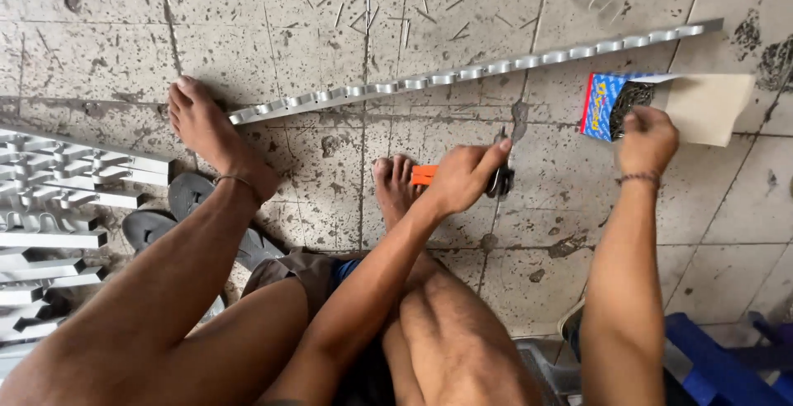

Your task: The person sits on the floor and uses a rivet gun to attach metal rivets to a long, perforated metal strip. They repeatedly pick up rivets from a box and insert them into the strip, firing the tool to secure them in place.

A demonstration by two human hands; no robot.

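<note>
While the person sat low over a stained tile floor (pixel 99 51), the left hand (pixel 462 176) was curled shut around a hand tool with an orange handle (pixel 423 175); the orange grip stuck out behind the heel of the palm, and the dark metal head (pixel 500 181) showed just past the fingertips. The index finger lay stretched forward along the top of the tool toward that head. The right hand (pixel 648 140) reached into an open blue cardboard box (pixel 600 107), its fingers bunched narrow and pressed down among the small dark metal pieces (pixel 624 100) inside. Whether any piece was pinched between those fingers could not be told, since the back of the hand hid the tips. The box's pale flap (pixel 709 107) lay open beyond the knuckles, away from the person.

Past the fingertips of both hands, a long silvery metal strip with a scalloped edge (pixel 462 75) ran slantwise across the tiles, well apart from either hand. One bare foot (pixel 206 129) rested on its near end, and the other foot (pixel 393 187) lay just beside the left wrist, under the orange handle. Loose nails (pixel 388 1) were scattered further off. A stack of similar metal strips (pixel 49 208) lay far off to the side, beside dark sandals (pixel 165 216).
</note>
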